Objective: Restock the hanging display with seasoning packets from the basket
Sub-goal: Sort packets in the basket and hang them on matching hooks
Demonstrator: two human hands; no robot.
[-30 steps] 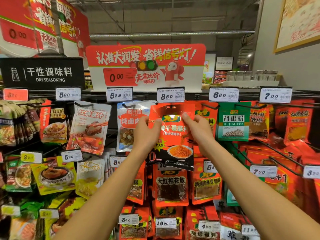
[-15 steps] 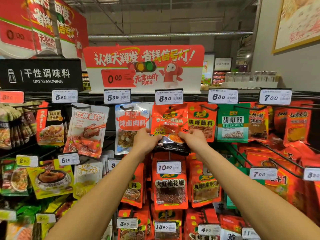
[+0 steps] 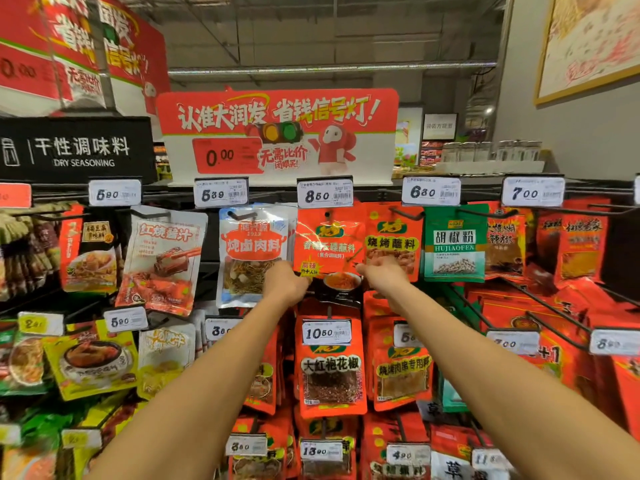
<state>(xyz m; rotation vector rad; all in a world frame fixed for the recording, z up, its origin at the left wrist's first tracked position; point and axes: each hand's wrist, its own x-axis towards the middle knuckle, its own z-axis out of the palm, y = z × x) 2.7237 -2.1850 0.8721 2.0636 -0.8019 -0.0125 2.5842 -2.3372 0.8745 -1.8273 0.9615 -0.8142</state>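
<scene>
Hanging red seasoning packet [image 3: 327, 242] on top-row hook; left hand [image 3: 284, 283] and right hand [image 3: 383, 271] pinch its lower corners. Risk: hole half-seated, packet drops on release.

Red promo sign [image 3: 277, 133] tops rack, centre. Left of it, black "DRY SEASONING" board [image 3: 74, 150]; above that, big red hanging banner [image 3: 79, 43]. Right of sign, grey wall [image 3: 571, 133] with framed picture [image 3: 588, 39]. Behind sign, grey ceiling with pipe [image 3: 329, 66]. Far behind, right of sign, dim store shelves [image 3: 433, 152], small lamp glare.
</scene>
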